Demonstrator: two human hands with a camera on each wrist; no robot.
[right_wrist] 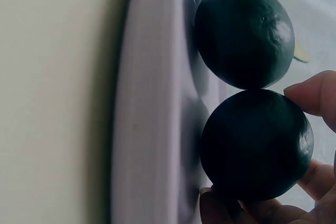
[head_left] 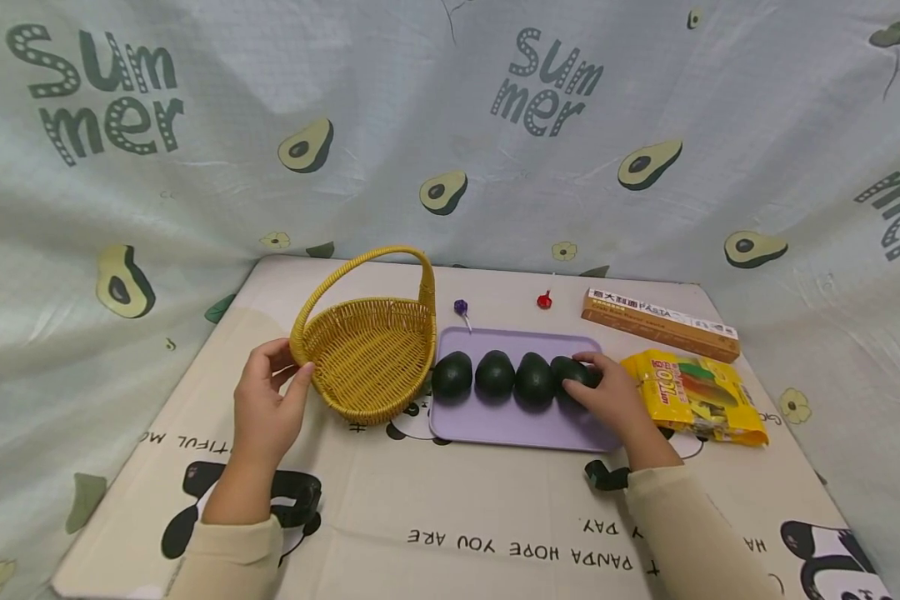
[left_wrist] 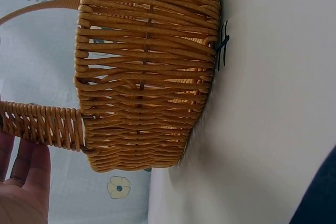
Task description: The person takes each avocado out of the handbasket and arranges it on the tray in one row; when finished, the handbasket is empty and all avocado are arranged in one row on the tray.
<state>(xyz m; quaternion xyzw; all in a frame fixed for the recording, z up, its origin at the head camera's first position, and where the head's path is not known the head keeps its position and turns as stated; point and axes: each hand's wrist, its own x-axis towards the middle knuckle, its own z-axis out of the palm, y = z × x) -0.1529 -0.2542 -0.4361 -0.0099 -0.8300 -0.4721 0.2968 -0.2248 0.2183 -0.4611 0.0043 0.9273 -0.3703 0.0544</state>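
A yellow wicker basket (head_left: 366,367) with a tall arched handle stands left of the lilac tray (head_left: 510,429). My left hand (head_left: 268,410) grips the base of that handle on its left side, thumb toward the rim; the left wrist view shows fingers behind the woven handle (left_wrist: 44,124). Several dark green avocados line up across the tray. At the right end of the row, my right hand (head_left: 613,398) holds one avocado (head_left: 570,370) between thumb and fingers. Close up in the right wrist view, this avocado (right_wrist: 256,145) touches its neighbour (right_wrist: 245,35) and sits low at the tray.
Behind the tray lie a purple lollipop (head_left: 461,307) and a red one (head_left: 544,300). A pasta box (head_left: 660,323) and a yellow snack bag (head_left: 697,396) lie to the right. Printed cloth covers the table (head_left: 450,500), and a patterned curtain (head_left: 390,108) hangs behind it.
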